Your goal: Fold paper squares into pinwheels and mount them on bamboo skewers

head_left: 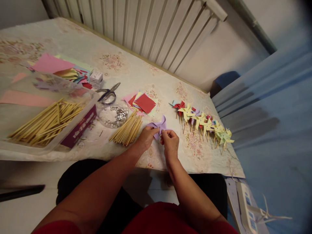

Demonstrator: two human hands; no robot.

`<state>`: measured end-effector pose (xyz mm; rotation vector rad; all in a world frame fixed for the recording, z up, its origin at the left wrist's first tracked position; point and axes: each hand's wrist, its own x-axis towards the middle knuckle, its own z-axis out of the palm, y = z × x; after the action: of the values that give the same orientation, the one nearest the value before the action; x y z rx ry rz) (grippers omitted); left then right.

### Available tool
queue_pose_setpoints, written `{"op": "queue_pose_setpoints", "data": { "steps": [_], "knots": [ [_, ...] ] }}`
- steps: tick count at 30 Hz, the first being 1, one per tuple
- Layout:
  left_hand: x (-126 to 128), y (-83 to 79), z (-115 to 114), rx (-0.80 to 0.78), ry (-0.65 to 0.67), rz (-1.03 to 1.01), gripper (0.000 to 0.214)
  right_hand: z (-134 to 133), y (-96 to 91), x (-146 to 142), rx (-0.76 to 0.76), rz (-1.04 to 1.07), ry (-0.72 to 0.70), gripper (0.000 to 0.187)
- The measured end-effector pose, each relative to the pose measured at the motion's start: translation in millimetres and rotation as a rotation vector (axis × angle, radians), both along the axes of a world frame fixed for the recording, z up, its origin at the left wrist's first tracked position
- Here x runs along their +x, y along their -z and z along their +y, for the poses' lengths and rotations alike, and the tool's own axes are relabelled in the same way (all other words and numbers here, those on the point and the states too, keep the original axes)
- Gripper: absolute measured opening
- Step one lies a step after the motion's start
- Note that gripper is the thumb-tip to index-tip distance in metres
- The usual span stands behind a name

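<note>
Both my hands meet over the table's near edge around a lilac paper pinwheel [159, 125]. My left hand [146, 137] pinches its lower left side, fingers closed on the paper. My right hand [170, 143] pinches its right side, fingers curled on the folded tips. Just left of my left hand lies a loose bundle of wooden sticks [127, 130]. A small stack of coloured paper squares [142, 103], red on top, lies behind the pinwheel. A row of finished pinwheels on sticks [203, 123] stretches to the right.
A clear plastic box of wooden sticks [46, 123] stands at the left. A round clear dish of small shiny pieces [112, 114] sits beside it, scissors [108, 93] behind. Larger coloured sheets [60, 68] lie at the far left. The table edge [170, 169] is close to my body.
</note>
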<state>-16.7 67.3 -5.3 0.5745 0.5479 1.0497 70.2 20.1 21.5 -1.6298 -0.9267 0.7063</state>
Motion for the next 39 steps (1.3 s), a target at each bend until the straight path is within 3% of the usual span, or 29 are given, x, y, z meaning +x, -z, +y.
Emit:
{"op": "queue_pose_setpoints", "data": {
  "steps": [18, 39],
  "knots": [
    [0.2, -5.7, -1.7, -0.036, 0.035, 0.002, 0.020, 3.1, -5.0, -1.3, -0.033, -0.040, 0.025, 0.026],
    [-0.8, -4.4, -3.0, -0.024, 0.064, -0.016, 0.025, 6.8, 4.1, 3.2, -0.043, -0.080, 0.066, 0.026]
  ]
}}
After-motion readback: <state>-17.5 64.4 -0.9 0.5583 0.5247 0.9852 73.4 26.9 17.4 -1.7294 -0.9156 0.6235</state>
